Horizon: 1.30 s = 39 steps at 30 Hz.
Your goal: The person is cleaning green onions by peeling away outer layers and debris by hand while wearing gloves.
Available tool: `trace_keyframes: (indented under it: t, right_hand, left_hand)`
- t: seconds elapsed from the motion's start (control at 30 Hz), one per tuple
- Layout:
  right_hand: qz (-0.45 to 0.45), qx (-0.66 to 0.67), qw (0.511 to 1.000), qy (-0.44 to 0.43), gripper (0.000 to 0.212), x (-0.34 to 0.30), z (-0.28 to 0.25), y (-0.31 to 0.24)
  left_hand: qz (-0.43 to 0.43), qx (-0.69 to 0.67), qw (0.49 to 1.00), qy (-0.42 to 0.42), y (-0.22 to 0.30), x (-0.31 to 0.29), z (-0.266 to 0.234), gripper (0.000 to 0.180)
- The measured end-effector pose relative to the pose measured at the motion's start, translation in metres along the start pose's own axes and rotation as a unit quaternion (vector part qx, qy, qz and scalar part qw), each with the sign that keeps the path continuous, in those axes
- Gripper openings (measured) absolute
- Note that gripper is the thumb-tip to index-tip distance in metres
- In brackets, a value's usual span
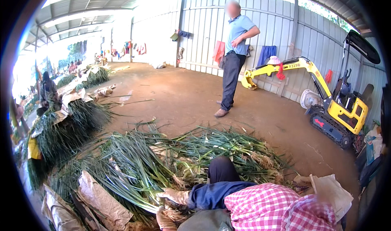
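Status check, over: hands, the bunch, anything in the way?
Left hand, right hand both gripping bundle of long green onion stalks at root end. Loose stalk heap underneath. Standing person well clear.

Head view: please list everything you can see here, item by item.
green onions: one large loose pile, green with pale roots, dirt floor at centre
bundled onion stacks: several, dark green, left side, partly under paper
brown paper sheets: a few, crumpled, lower left
mini excavator: one, yellow and black, right, by the wall
corrugated wall: grey, at the back
hanging cloths: several, red and blue, on the wall
standing person: one, blue shirt, dark trousers, centre back
distant person: one, dark clothes, far left
crouching person: one, pink checked head cover, blue sleeve, lower edge
gloved hands: two, pale, that person's, grip on onion stalks
own hands: none in view
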State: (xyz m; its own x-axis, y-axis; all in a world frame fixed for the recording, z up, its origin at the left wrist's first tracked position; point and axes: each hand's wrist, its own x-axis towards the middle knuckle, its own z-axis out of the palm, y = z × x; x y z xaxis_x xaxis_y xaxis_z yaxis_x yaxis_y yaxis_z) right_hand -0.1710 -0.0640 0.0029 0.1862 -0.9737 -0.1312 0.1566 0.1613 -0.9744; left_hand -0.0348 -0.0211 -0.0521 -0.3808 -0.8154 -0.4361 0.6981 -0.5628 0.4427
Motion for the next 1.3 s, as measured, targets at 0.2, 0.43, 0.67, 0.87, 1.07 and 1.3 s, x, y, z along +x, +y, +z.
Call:
trace_keyframes:
  t: [0.2, 0.43, 0.67, 0.87, 1.07, 1.3]
  right_hand:
    - [0.123, 0.164, 0.972, -0.112, 0.016, -0.043, -0.018, -0.034]
    - [0.141, -0.364, 0.917, 0.083, 0.059, 0.029, -0.016, -0.004]
    - [0.101, -0.172, 0.98, -0.031, 0.039, 0.03, -0.029, 0.03]
    - [0.21, 0.088, 0.967, -0.116, 0.037, 0.008, 0.003, -0.02]
    - [0.17, -0.267, 0.937, 0.15, 0.036, 0.019, -0.047, -0.016]
    - [0.152, -0.491, 0.852, 0.097, 0.05, 0.02, 0.017, -0.018]
  left_hand:
    - [0.013, -0.076, 0.996, 0.034, 0.009, -0.003, -0.02, 0.02]
    - [0.027, 0.03, 0.999, 0.019, -0.015, 0.011, -0.004, 0.01]
    - [-0.042, 0.127, 0.991, 0.018, -0.024, 0.021, -0.01, 0.014]
    - [-0.073, -0.09, 0.993, -0.002, 0.033, -0.057, 0.056, 0.019]
    - [-0.048, 0.052, 0.993, 0.094, -0.01, -0.015, 0.037, 0.011]
    - [0.122, 0.146, 0.963, 0.189, -0.02, -0.02, 0.018, 0.01]
